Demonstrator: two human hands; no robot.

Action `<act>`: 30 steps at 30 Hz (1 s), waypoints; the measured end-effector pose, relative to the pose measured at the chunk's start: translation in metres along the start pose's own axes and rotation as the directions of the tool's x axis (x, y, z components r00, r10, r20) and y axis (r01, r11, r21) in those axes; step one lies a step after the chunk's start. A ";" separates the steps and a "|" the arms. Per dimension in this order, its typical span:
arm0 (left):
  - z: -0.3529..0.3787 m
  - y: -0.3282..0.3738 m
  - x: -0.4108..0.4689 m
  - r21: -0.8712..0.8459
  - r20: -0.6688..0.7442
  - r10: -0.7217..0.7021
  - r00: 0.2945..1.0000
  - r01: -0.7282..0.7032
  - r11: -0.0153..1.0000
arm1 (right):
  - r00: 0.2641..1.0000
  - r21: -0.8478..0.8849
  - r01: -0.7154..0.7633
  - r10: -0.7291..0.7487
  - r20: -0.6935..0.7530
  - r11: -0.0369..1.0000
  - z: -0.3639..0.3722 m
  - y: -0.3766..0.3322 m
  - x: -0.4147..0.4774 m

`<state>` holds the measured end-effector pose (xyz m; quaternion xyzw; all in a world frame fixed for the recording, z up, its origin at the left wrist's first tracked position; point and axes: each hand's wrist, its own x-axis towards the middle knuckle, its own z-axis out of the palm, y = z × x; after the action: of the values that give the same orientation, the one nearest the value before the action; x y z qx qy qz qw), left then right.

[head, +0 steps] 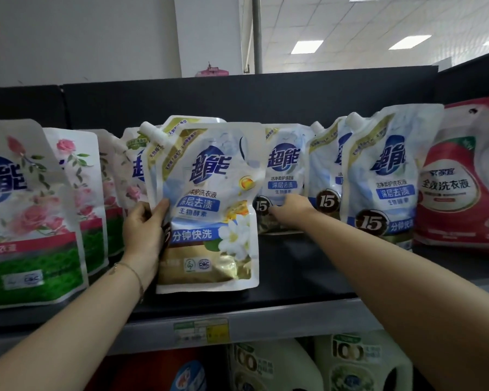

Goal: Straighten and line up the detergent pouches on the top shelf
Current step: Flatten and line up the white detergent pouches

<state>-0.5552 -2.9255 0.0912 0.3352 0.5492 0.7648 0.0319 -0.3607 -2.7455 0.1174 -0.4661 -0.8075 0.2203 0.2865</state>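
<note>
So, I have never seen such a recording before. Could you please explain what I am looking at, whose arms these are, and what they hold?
There is no machine here: a person wears a camera on the head, so this one picture looks forward and down along their own two bare arms. They stand before a dark top shelf of detergent pouches. The left hand grips the left edge of the front blue-and-gold pouch, thumb on its face. The right hand reaches to a matching pouch further back and touches its lower part; whether it grips, I cannot tell. At the left stand rose-printed pouches, at the right a red pouch. On the shelf below sit big bottles.
</note>
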 end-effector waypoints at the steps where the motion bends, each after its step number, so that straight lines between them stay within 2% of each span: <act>1: 0.000 0.000 -0.001 -0.002 0.005 0.009 1.000 -0.009 1.000 | 1.000 -0.008 -0.017 0.016 -0.027 1.000 0.002 -0.002 0.006; 6: 0.001 0.000 -0.005 0.006 -0.005 0.064 0.998 -0.064 0.998 | 0.976 0.269 -0.042 0.098 -0.197 0.962 0.009 -0.005 0.031; 11: 0.002 0.000 -0.006 -0.016 0.002 0.060 0.998 -0.060 0.998 | 0.971 0.287 0.032 0.038 -0.236 0.958 0.016 0.002 0.046; 15: 0.002 -0.001 -0.007 -0.023 0.007 0.064 0.998 -0.063 0.998 | 0.978 0.160 0.063 -0.029 -0.207 0.985 0.021 -0.002 0.047; 21: 0.001 -0.004 -0.006 -0.016 0.021 0.066 0.998 -0.066 0.998 | 0.972 0.270 0.220 -0.188 -0.141 0.937 0.033 -0.012 0.035; 25: 0.002 0.000 -0.008 0.014 0.010 0.073 0.997 -0.073 0.997 | 0.956 0.266 0.284 -0.292 -0.009 0.921 0.044 -0.026 0.032; 30: -0.001 0.002 -0.004 0.132 0.029 0.057 0.998 -0.060 0.989 | 0.924 0.232 0.330 -0.363 0.121 0.915 0.037 -0.030 0.031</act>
<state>-0.5518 -2.9285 0.0913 0.3622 0.5886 0.7228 -0.0061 -0.4165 -2.7353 0.1173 -0.2635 -0.8706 0.2857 0.3016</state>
